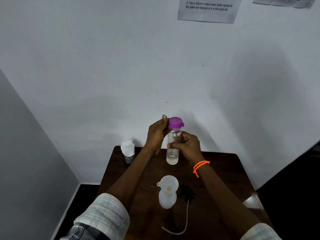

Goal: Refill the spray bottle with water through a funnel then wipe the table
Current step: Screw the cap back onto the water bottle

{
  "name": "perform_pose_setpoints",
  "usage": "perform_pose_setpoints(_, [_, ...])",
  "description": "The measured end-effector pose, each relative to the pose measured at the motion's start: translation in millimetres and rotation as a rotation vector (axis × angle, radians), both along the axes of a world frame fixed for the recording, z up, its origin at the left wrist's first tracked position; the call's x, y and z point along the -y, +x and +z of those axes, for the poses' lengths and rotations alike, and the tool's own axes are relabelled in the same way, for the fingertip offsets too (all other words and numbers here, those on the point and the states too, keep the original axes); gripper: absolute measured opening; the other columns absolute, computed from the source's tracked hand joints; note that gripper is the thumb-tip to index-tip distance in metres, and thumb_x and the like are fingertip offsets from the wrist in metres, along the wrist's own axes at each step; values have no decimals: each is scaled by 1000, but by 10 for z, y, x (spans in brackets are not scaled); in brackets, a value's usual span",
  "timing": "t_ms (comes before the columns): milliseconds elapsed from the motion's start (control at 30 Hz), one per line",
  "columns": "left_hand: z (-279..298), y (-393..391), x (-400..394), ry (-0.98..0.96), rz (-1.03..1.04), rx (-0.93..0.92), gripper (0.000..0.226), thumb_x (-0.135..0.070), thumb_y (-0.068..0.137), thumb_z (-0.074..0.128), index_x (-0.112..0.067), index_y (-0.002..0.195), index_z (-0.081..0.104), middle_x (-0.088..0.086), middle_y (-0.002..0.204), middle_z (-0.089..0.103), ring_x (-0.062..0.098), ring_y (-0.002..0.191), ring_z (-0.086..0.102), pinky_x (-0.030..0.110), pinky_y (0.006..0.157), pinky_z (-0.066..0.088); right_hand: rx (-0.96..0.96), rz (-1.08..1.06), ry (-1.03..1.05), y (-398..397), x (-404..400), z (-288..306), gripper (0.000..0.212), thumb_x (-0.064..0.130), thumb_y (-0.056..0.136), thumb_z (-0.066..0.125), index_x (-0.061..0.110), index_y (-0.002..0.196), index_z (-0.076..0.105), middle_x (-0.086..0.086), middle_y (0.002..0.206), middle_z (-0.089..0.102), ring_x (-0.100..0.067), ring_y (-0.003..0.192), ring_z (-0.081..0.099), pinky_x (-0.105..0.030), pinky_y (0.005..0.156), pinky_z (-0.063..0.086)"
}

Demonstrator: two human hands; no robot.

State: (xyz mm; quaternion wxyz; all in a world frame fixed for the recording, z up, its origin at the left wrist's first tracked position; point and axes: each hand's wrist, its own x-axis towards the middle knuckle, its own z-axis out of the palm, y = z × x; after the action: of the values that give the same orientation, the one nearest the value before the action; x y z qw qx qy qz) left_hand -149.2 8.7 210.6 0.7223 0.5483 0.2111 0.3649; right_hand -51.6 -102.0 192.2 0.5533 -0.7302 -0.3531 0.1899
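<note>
I hold a clear water bottle (172,149) with a purple cap (175,122) upright above the dark wooden table (225,170). My right hand (187,144) grips the bottle's middle. My left hand (156,134) rests its thumb and fingers against the purple cap. Nearer to me, a white spray bottle (167,199) stands on the table with a white funnel (169,184) set in its neck. Its black spray head (187,192) lies beside it on the right, with a thin white dip tube (186,217) trailing toward me.
A mesh cup holding white tissues (128,149) stands at the table's far left corner. White walls close in behind and on the left. A printed instruction sheet (208,9) hangs high on the wall. Dark floor lies at the right.
</note>
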Motion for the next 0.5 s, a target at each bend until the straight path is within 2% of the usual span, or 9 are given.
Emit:
perform_pose_setpoints(67, [20,-2,40,34,-16,-18,48,-57,91,60,-13,100,78,7,99,77,21,100,71,42,98,55,15,6,-2,-12,-19,-6,44,34,50,89,26,92,79,8,87,79,-13,86,74,-43,85,61])
perform_pose_setpoints(133, [21,12,58,133,-34,-61,30,-41,90,70,-18,110,75,0,104,76,11,98,70,33,91,54,21,2,-5,-24,-39,-18,43,37,48,87,25,88,78,8,84,78,-11,84,74,-39,83,61])
perform_pose_setpoints(167, [17,19,60,187,-41,-71,29,-30,88,76,-20,115,72,-1,107,75,7,98,70,28,88,53,25,0,-7,-26,-48,-25,43,40,47,86,24,87,78,7,83,78,-10,83,74,-38,82,61])
perform_pose_setpoints(233, [-5,34,46,258,-26,-84,42,-17,81,85,-17,119,68,0,111,74,9,98,70,23,84,55,26,1,-6,-26,-61,-39,42,39,48,86,24,87,78,7,83,78,-10,83,74,-41,83,61])
perform_pose_setpoints(333, [-33,23,14,214,15,-32,40,-16,83,83,-11,119,66,4,113,74,14,102,71,33,88,57,-33,-4,33,-14,-51,-49,37,28,53,88,22,89,79,2,85,79,-16,84,76,-48,84,61])
perform_pose_setpoints(433, [-76,7,-34,100,24,14,34,-31,86,79,-14,113,69,11,113,72,20,104,69,50,99,54,-87,9,57,0,-33,-39,36,16,57,89,20,91,79,-3,87,79,-23,84,76,-52,84,61])
perform_pose_setpoints(500, [-95,4,-46,63,23,21,33,-40,84,77,-17,107,71,14,110,70,24,102,67,53,100,52,-112,22,63,13,-27,-47,37,15,57,89,18,92,79,-5,87,79,-27,86,76,-54,84,61])
